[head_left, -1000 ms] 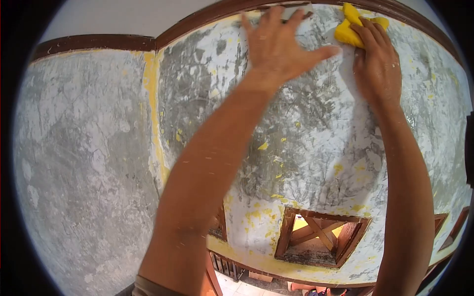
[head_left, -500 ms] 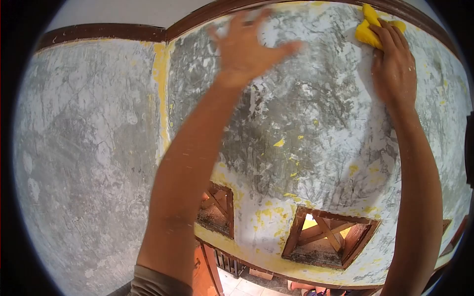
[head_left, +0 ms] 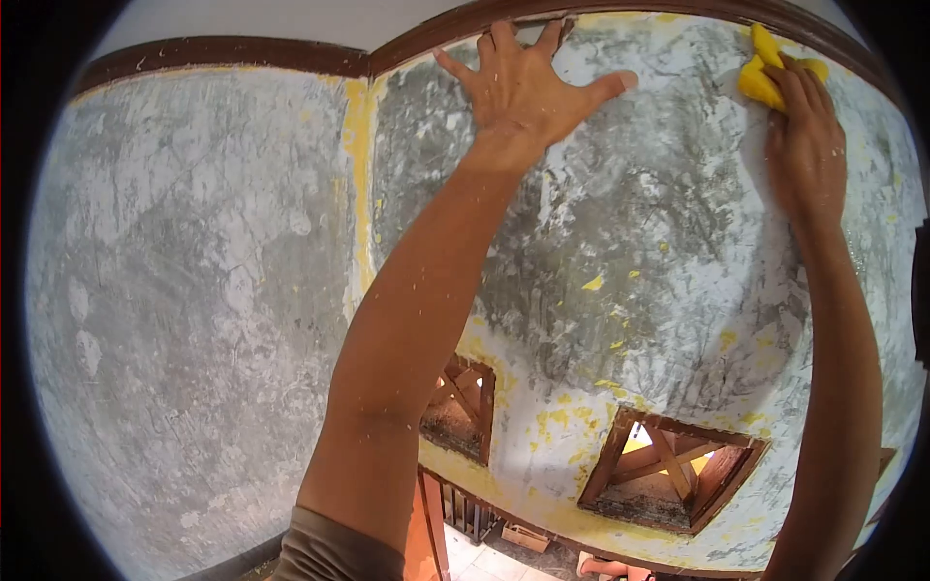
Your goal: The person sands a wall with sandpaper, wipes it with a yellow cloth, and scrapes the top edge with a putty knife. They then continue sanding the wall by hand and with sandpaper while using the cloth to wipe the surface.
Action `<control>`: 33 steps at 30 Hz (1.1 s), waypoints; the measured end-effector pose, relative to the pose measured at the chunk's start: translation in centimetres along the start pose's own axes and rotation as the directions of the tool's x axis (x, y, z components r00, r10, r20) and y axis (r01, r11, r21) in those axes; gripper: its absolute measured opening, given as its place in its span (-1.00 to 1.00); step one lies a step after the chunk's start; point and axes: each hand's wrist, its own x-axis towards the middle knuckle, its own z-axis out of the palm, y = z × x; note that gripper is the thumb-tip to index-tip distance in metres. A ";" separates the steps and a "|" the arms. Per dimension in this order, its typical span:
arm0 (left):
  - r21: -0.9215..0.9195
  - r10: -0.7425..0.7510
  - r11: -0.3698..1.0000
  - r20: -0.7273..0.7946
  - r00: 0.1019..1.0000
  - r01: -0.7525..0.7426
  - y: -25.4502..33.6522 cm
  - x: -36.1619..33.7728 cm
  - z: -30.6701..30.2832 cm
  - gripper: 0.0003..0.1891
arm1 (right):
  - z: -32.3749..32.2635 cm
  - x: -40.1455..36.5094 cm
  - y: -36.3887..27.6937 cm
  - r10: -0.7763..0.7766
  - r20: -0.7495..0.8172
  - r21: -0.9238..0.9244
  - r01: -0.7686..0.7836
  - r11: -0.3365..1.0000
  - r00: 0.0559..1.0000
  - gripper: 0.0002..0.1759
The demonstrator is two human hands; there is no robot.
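My left hand (head_left: 528, 92) is spread wide against the upper part of a patchy grey-and-white wall (head_left: 620, 194). Its fingertips reach the dark brown trim (head_left: 436, 31) along the top, and it holds nothing. Farther right, my right hand (head_left: 809, 145) presses a bunched yellow cloth (head_left: 765, 82) to the wall, just under the same trim. The fingers lie over the cloth, hiding part of it.
Yellow paint remnants run down the wall corner (head_left: 356, 184). Lower down are two wood-framed openings with crossed slats, one at the right (head_left: 668, 470) and one partly behind my left arm (head_left: 465, 407). Far below, a tiled floor (head_left: 489, 562) and a person's bare leg (head_left: 605, 566) show.
The view has turned slightly left, so everything sits farther right. My left hand, blurred before, is now still with its fingertips at the trim. My right hand keeps the cloth in about the same place.
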 end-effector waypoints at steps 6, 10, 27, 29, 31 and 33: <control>0.005 0.041 0.999 0.021 0.999 -0.041 8.9 2.3 2.1 0.16 | 0.5 0.2 -0.5 0.061 0.011 -0.066 -0.060 0.996 0.998 -0.57; -0.192 0.160 0.956 -0.300 0.940 -0.223 3.2 0.6 3.2 0.14 | 0.1 -0.1 0.1 0.022 0.018 0.010 -0.022 1.000 1.000 -0.56; -0.187 0.003 0.981 -0.222 0.975 -0.046 -2.9 0.0 4.9 0.19 | -0.6 -0.1 -1.1 0.079 -0.006 0.027 -0.078 0.997 0.997 -0.60; -0.206 0.023 0.976 -0.230 0.973 -0.071 0.6 0.4 4.4 0.20 | -0.8 0.2 -1.8 0.110 -0.011 0.032 -0.110 0.993 0.994 -0.63; -0.246 0.096 0.955 -0.278 0.956 -0.167 5.6 0.1 3.6 0.22 | -0.7 0.5 -1.9 0.105 -0.004 0.026 -0.104 0.994 0.995 -0.63; -0.294 0.109 0.928 -0.371 0.922 -0.228 9.2 0.7 3.3 0.22 | -0.5 0.4 -1.4 0.094 -0.013 0.025 -0.094 0.995 0.995 -0.62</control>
